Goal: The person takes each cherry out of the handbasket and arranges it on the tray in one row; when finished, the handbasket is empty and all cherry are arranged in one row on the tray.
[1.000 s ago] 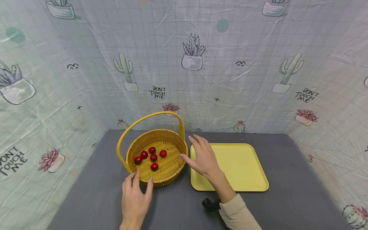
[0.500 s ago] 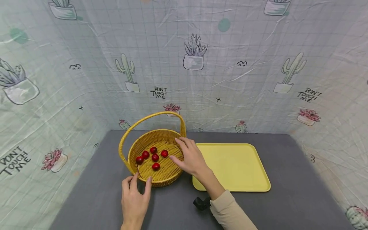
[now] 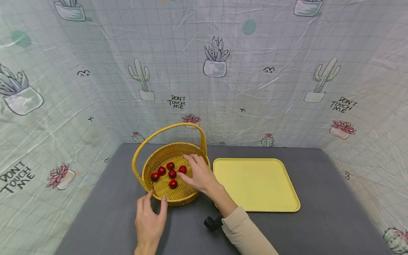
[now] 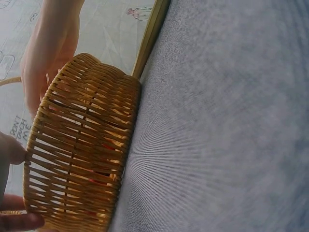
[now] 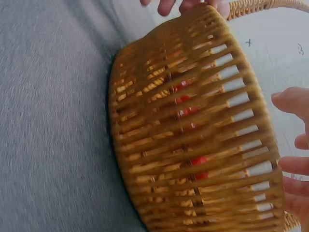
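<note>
A yellow woven basket [image 3: 191, 193] with a tall arched handle stands on the grey table. Several glossy, dark red cherries [image 3: 173, 183] lie on its floor. My left hand [image 3: 149, 221] is at the basket's near left side, thumb and fingertips touching the rim. Over the basket's right side reaches my right hand [image 3: 200, 177], thumb and fingers spread apart and holding nothing. Its thumb and fingertips are close to the rightmost cherry [image 3: 182, 169]. In the left wrist view, the basket wall [image 4: 79, 145] hides most of the inside; red shows through the gaps in the right wrist view.
A flat yellow tray [image 3: 258, 184] lies just right of the basket, partly behind my right forearm. A black curved piece [image 3: 211, 224] sits beside my right wrist. Behind the table hangs a cactus-print cloth [image 3: 242, 88].
My right hand has moved left, from between the tray and the basket's right rim to over the inside of the basket. The left hand has stayed at the rim; the cherries have not moved.
</note>
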`<state>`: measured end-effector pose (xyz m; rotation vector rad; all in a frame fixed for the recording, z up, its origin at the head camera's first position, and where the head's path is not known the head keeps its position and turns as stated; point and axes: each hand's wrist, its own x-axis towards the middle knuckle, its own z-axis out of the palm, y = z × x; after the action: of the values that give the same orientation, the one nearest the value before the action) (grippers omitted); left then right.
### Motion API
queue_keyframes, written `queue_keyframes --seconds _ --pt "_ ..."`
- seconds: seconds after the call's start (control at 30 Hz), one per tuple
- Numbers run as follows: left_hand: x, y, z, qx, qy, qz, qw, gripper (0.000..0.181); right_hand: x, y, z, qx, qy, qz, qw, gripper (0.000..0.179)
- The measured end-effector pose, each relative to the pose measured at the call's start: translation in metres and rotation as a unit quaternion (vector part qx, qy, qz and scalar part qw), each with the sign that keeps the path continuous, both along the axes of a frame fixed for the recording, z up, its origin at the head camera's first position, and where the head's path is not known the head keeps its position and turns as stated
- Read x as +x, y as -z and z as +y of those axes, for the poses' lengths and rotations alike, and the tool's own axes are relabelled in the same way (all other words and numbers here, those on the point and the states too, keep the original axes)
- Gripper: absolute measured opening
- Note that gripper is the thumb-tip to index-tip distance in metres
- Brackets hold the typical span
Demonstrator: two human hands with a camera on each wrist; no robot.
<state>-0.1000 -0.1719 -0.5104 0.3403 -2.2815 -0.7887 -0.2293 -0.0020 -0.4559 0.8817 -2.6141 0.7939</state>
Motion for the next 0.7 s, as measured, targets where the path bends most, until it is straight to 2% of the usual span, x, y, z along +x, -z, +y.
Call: queue_keyframes --seconds 0.17,0.5,0.7 --pt "0.001 -0.001 0.001 0.012 -0.001 -0.016 0.9998 0.051 0.001 0.003 -0.009 0.000 -0.014 -0.024 0.9996 0.066" --pt "0.004 -0.001 -0.001 0.009 0.003 -0.015 0.9998 0.052 -0.005 0.008 -0.027 0.039 -0.029 -0.069 0.9964 0.064" --pt "0.003 -0.002 -0.001 0.010 0.008 -0.022 0.9997 0.052 -0.011 0.009 -0.039 0.046 -0.050 -0.133 0.9887 0.063"
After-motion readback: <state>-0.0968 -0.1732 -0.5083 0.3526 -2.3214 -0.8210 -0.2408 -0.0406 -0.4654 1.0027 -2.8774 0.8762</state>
